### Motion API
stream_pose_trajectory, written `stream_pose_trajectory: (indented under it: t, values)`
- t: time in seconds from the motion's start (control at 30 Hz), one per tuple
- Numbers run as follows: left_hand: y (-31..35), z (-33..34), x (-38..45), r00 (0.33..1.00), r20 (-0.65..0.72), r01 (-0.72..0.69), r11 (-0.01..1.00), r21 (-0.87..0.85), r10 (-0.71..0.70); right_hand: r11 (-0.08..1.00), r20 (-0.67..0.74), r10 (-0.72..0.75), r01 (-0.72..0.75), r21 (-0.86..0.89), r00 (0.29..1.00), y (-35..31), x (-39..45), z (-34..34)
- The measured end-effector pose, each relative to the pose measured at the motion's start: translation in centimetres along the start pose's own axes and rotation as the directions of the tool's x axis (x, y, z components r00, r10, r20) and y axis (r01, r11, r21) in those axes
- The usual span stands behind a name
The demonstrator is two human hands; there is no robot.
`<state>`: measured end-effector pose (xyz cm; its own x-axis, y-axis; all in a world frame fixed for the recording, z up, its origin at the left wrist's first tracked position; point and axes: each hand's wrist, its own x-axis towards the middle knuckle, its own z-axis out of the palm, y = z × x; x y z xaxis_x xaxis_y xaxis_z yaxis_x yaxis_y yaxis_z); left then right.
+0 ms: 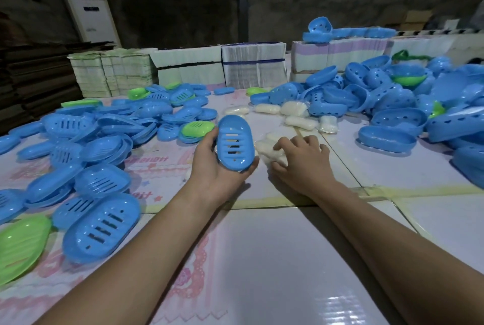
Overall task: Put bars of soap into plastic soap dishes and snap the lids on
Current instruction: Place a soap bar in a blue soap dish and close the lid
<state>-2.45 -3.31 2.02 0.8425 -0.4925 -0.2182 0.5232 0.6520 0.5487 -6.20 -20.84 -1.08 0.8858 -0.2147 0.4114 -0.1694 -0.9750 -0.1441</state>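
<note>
Holding a blue dish (235, 141) in curled fingers, the left hand (218, 167) waits beside the right hand (301, 159), whose bent fingers close on a wrapped soap (267, 150) on the table (288, 246). Loading is underway; next, seat the soap, then fetch a lid from the pile (387, 99) beyond.

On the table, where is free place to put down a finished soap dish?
The table is bare in front, between the two forearms and right of the right hand. The slotted blue pieces crowd the left, the blue dish pile the far right, the wrapped soap bars the middle behind the hands.
</note>
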Motion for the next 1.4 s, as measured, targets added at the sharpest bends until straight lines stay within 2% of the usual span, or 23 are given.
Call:
stream_pose_trajectory:
  t: [0.2,0.33,0.5,0.6,0.67,0.77,0.87,0.97,1.17,1.4]
  values:
    - [-1.8,0.5,0.0,0.999,-0.041,0.032,0.997,0.072,-0.029,0.998,-0.058,0.032,-0.035,-0.054,0.998,-0.8,-0.1,0.5]
    - [-2.6,0.7,-0.2,0.997,-0.08,0.017,0.993,0.121,-0.007,1.0,-0.119,0.019,-0.021,-0.018,0.993,-0.2,-0.2,0.3]
    - [-2.5,0.4,-0.1,0.994,-0.106,0.01,0.984,0.18,0.009,0.973,-0.157,0.102,-0.066,0.221,0.982,0.4,0.0,-0.5]
    - [-2.8,0.4,-0.1,0.994,-0.109,0.017,0.981,0.194,0.004,0.969,-0.182,0.116,-0.071,0.237,0.976,0.8,0.0,-0.9]
    - [-2.9,0.3,-0.1,0.994,-0.111,0.028,0.983,0.182,-0.008,0.945,-0.201,0.165,-0.096,0.312,0.966,0.9,0.1,-1.2]
    - [-2.9,0.3,-0.1,0.994,-0.1,0.054,0.986,0.158,-0.039,0.805,-0.167,0.301,-0.156,0.572,0.939,0.9,0.2,-1.8]
    - [-3.1,0.2,0.0,0.993,-0.101,0.07,0.986,0.152,-0.055,0.709,-0.177,0.335,-0.124,0.694,0.925,0.5,-0.2,-2.4]
    - [-3.2,0.4,0.0,0.995,-0.086,0.057,0.992,0.113,-0.047,0.697,-0.254,0.258,0.003,0.717,0.932,-0.3,-0.8,-3.2]
    - [-2.7,0.0,0.5,0.995,-0.088,-0.043,0.997,0.068,0.049,0.803,-0.373,-0.047,0.257,0.538,0.927,-1.8,-2.2,-3.4]
    - [-2.6,0.1,0.1,0.996,-0.011,-0.093,0.995,0.04,0.093,0.803,-0.409,-0.116,0.328,0.497,0.905,-1.8,-2.5,-3.4]
